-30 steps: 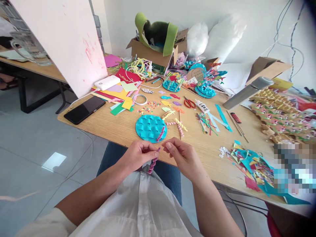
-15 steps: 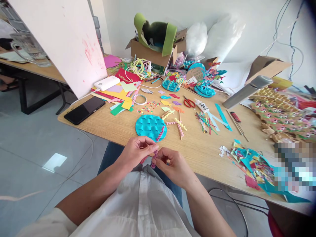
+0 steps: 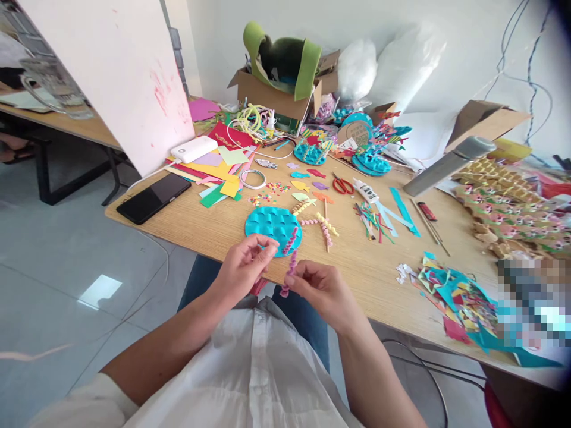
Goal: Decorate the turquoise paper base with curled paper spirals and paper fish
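Between thumb and fingers my right hand (image 3: 316, 288) pinches a purple twisted strip (image 3: 291, 270), which stands roughly upright over the table's front edge. My left hand (image 3: 248, 264) is a short way to the left, its thumb and fingertips pressed together; whatever they hold, if anything, is too small to tell. Just beyond the hands lies a blue scalloped disc (image 3: 267, 224) with another purple twisted strip (image 3: 289, 240) on its right part. Pink and yellow twisted strips (image 3: 322, 223) lie on sticks to the right of the disc.
A black phone (image 3: 154, 198) and coloured paper (image 3: 223, 178) lie to the left. Beyond the disc are paper fish (image 3: 300, 185) and red scissors (image 3: 343, 183). A glue bottle (image 3: 366, 191), a grey flask (image 3: 448, 166) and paper scraps (image 3: 464, 297) are on the right.
My hands have moved apart. The purple strip has left my left hand's fingertips and moved right and up in my right hand, with more of it showing.
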Motion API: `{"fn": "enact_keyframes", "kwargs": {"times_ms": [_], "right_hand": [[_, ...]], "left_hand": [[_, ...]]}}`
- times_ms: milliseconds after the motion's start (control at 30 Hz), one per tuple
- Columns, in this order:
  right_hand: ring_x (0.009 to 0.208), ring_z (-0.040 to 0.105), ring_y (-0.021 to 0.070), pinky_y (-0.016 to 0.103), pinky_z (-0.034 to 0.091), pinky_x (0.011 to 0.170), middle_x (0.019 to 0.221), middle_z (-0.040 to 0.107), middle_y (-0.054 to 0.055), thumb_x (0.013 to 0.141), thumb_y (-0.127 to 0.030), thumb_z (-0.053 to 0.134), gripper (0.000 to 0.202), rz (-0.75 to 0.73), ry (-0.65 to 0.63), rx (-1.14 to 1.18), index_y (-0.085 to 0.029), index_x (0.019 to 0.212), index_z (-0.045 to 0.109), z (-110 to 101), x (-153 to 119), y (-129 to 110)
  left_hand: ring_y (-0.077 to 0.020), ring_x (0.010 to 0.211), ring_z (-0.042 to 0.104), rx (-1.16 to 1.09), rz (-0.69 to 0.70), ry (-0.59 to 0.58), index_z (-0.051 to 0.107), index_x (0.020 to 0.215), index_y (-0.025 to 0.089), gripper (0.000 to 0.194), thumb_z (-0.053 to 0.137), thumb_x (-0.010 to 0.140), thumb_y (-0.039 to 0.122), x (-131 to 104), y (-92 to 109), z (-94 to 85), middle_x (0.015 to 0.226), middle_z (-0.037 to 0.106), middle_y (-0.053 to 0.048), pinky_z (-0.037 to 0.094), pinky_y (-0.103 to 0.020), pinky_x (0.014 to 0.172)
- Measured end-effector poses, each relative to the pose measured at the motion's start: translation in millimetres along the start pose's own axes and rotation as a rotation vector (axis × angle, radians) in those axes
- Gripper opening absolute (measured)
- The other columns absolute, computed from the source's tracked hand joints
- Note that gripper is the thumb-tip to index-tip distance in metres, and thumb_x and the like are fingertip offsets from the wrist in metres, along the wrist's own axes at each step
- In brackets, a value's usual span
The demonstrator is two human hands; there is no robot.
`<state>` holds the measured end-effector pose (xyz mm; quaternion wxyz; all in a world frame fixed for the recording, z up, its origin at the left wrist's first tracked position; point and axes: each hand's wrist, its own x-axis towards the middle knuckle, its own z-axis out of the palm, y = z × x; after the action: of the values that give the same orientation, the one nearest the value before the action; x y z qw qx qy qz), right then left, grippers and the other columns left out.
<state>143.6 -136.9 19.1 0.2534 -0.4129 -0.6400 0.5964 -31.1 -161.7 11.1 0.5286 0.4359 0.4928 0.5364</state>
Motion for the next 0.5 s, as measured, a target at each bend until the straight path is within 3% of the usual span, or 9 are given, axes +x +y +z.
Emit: {"fn": "enact_keyframes", "kwargs": {"times_ms": [100,233,367,500], "right_hand": [[0.055,0.048,0.0108,0.024,0.036,0.053,0.064,0.063,0.003,0.077,-0.046,0.068,0.031,0.029,0.03,0.169,-0.017,0.071,0.063,-4,4,2],[0.053,0.044,0.0096,0.024,0.034,0.052,0.059,0.056,-0.001,0.075,-0.048,0.072,0.032,0.023,0.086,0.267,-0.017,0.07,0.064,-1,7,5],[0.055,0.044,0.0094,0.023,0.035,0.052,0.06,0.056,-0.001,0.075,-0.047,0.072,0.031,-0.017,0.114,0.256,-0.017,0.07,0.063,3,9,7],[0.055,0.047,0.0094,0.023,0.036,0.052,0.062,0.058,-0.001,0.074,-0.046,0.073,0.03,-0.024,0.097,0.231,-0.017,0.072,0.064,7,9,7]], "left_hand": [[-0.0075,0.053,0.043,-0.029,-0.017,-0.002,0.063,0.09,0.015,0.031,0.062,0.082,0.045,1,0,-6.6,0.062,0.051,0.003,0.032,-0.019,0.044],[-0.0062,0.05,0.041,0.052,-0.109,-0.116,0.066,0.082,0.014,0.029,0.064,0.081,0.043,-3,-3,-10.6,0.06,0.053,0.003,0.032,-0.02,0.047],[-0.0119,0.062,0.057,0.109,-0.16,-0.235,0.072,0.087,0.014,0.028,0.069,0.077,0.039,-9,-9,-9.4,0.072,0.068,-0.004,0.043,-0.024,0.058],[-0.0171,0.072,0.064,0.137,-0.166,-0.242,0.074,0.079,0.014,0.023,0.07,0.075,0.037,-12,-14,-8.6,0.076,0.072,-0.006,0.048,-0.027,0.067]]}}
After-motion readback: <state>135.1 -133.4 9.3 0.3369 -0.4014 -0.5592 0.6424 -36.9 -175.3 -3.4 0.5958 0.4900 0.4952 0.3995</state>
